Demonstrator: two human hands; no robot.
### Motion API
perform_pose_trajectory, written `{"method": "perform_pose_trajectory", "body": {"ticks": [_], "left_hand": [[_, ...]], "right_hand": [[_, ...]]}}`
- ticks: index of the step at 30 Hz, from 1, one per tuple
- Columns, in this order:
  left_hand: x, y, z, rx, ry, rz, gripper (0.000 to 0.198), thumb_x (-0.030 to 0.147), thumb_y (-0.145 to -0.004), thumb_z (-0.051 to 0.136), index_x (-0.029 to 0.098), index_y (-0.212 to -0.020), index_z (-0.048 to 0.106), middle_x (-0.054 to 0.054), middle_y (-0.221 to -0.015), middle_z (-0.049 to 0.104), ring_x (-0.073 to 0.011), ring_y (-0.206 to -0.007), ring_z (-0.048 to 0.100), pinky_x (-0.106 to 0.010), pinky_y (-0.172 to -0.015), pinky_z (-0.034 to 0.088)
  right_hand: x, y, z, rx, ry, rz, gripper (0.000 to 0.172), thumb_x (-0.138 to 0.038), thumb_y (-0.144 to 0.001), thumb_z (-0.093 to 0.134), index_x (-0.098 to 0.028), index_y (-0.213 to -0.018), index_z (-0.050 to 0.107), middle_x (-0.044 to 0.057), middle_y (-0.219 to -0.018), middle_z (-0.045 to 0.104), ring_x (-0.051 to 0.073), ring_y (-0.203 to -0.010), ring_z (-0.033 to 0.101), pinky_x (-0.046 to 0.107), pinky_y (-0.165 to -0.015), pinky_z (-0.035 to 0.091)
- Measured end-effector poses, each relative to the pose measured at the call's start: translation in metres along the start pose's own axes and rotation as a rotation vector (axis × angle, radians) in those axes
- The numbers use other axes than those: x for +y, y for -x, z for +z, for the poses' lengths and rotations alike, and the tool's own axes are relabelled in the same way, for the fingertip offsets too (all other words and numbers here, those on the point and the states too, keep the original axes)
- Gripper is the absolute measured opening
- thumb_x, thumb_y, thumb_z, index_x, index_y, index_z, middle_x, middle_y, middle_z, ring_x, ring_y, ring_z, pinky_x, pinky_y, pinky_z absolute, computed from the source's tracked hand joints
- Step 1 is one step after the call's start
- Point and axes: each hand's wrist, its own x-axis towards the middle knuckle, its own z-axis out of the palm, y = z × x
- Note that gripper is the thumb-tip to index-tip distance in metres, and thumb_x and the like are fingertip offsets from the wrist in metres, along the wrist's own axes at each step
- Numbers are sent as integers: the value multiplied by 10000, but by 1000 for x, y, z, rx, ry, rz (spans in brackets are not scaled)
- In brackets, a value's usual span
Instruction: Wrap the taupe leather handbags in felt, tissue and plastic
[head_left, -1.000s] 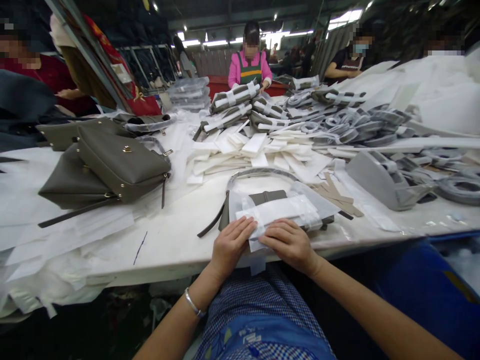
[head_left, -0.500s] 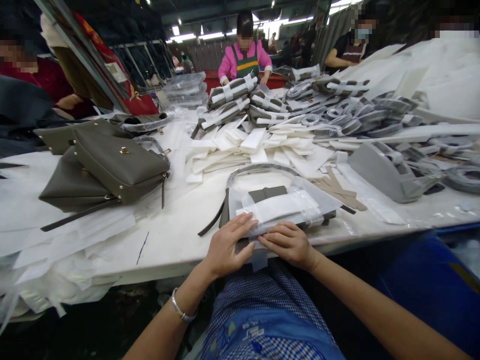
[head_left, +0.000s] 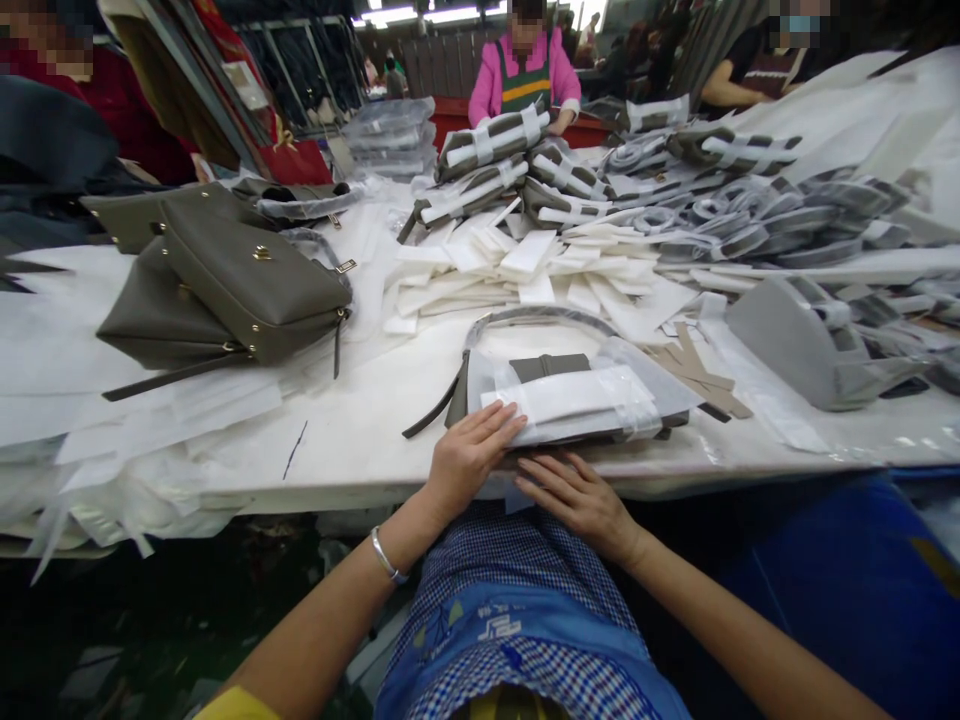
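A folded olive-grey handbag (head_left: pixel 551 366) lies near the table's front edge, partly wrapped in translucent sheeting. A white padding strip (head_left: pixel 570 400) runs across it, and its plastic-covered strap (head_left: pixel 555 315) arcs behind. My left hand (head_left: pixel 476 450) rests on the bag's near left corner, fingers stretched out together over the wrapping; its thumb is hidden. Just in front of the bag, my right hand (head_left: pixel 585 503) is open with fingers spread, at the table edge. A translucent strip (head_left: pixel 517 497) hangs between the hands, partly hidden.
Unwrapped olive handbags (head_left: pixel 255 280) lie at the left. White foam strips (head_left: pixel 525 262) are heaped behind the work, with wrapped bags (head_left: pixel 491 150) piled beyond. A grey wrapped piece (head_left: pixel 780 340) and brown strips (head_left: pixel 697 370) lie to the right. Co-workers stand across the table.
My right hand has drawn back from the bag's near edge, and its fingers have straightened. My left hand stays on the wrapping. The view has tilted down and shifted left.
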Motion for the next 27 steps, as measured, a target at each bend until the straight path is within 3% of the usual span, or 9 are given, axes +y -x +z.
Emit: {"method": "perform_pose_trajectory", "body": {"ticks": [6,11,18,27], "left_hand": [[1,2,-1,-23,-20,3,478,162,-969,568,220,-1436,484,-90,-1429,578,-238,-1361,502,-455,-1092,505],[3,1,2,13,-47,-1,438,110,-983,512,210,-1409,513,-81,-1416,590,-226,-1354,510,-445,-1071,522],[2,2,8,43,-19,-38,425,105,-987,508,231,-1392,536,-64,-1395,610,-214,-1353,511,-430,-1084,512],[7,6,8,45,-84,-46,418,136,-981,532,247,-1384,549,-98,-1377,592,-250,-1333,507,-446,-1071,503]], "right_hand": [[-4,-16,16,161,-159,-32,343,-92,-961,554,-163,-1286,636,70,-1174,747,180,-1144,669,404,-1081,480],[-19,-19,2,171,-275,75,298,-91,-984,469,-139,-1178,689,93,-1120,763,192,-1077,707,362,-966,571],[-48,-20,-26,139,-382,220,349,-110,-991,388,-144,-1171,685,91,-1104,767,194,-1061,719,344,-915,595],[8,-68,-59,118,-382,204,334,-85,-934,474,-197,-1146,707,43,-1039,782,173,-943,736,328,-852,584]]}}
